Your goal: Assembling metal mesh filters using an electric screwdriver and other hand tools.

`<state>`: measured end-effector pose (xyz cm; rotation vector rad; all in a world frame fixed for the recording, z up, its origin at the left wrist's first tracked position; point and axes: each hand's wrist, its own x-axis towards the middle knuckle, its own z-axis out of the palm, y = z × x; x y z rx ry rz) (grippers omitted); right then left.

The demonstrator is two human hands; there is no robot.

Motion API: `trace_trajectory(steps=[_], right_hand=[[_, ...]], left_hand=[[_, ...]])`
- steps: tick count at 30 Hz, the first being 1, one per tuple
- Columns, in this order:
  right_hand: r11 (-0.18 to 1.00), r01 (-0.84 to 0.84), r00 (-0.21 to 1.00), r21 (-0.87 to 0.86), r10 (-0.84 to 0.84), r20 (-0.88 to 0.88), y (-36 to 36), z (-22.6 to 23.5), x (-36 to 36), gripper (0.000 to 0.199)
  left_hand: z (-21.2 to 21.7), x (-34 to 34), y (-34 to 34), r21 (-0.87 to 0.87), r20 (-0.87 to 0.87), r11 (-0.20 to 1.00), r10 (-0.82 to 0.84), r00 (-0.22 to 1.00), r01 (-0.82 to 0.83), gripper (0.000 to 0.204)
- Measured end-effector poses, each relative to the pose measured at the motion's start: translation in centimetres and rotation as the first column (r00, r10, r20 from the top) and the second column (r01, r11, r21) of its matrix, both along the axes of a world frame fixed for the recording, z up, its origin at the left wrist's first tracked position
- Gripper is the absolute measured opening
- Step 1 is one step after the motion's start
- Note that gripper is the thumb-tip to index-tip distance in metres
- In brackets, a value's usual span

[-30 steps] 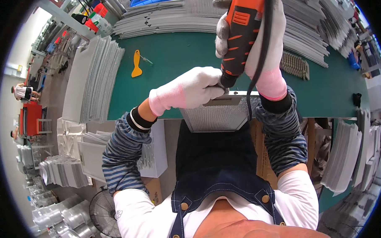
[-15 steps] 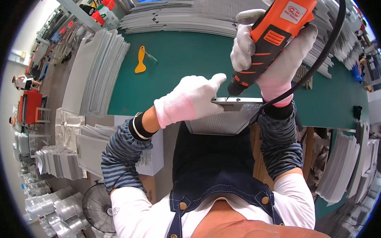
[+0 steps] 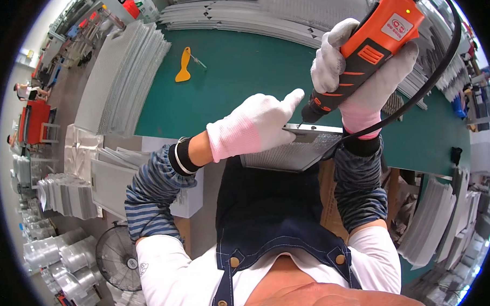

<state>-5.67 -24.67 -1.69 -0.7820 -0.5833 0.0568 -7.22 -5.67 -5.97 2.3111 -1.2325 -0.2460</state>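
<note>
My right hand (image 3: 355, 68), in a white glove with a pink cuff, grips an orange-and-black corded power tool (image 3: 363, 54). The tool slants down to the left, and its thin bit meets the top edge of a grey mesh panel in a metal frame (image 3: 288, 154). Small holes show along that edge. My left hand (image 3: 263, 120), gloved alike, is closed on the panel's left end, with a finger stretched toward the tool's nose. The panel leans between my apron and the table edge; fingers under it are hidden.
A yellow scraper (image 3: 183, 66) lies on the green table (image 3: 225, 62). Stacked panels (image 3: 126, 76) stand at its left, with more along the back (image 3: 235, 18). A black cable (image 3: 439, 70) loops past my right wrist. A fan (image 3: 119, 254) stands lower left.
My view has shifted slightly, and both hands appear a little further right with the tool and panel. The grips look the same, and the bit stays at the frame edge.
</note>
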Motion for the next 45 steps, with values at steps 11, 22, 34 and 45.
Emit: trace_trajectory(steps=[11,22,34,45], right_hand=[[0.978,-0.044,0.999,-0.204,0.045,-0.001,1.0,-0.1,-1.0,0.106],[0.981,0.115,0.954,0.158,-0.154,0.257,-18.5,3.7,-13.2,0.063],[-0.597,-0.359,0.308,-0.717,-0.801,0.513,-31.0,-24.2,-45.8,0.057],[-0.295,-0.531,0.191,-0.794,-0.955,0.227,-29.5,-34.4,-45.6,0.06]], left_hand=[[-0.2,-1.2,-0.3,0.02,0.11,0.998,-0.058,0.992,0.056,0.072],[7.6,-0.9,5.8,-0.173,-0.097,0.962,0.199,0.975,-0.214,0.019],[-10.5,1.9,12.5,-0.145,-0.958,0.729,0.065,0.279,-0.669,0.041],[-10.9,8.0,8.5,-0.088,-0.7,0.799,0.374,0.608,-0.594,0.038]])
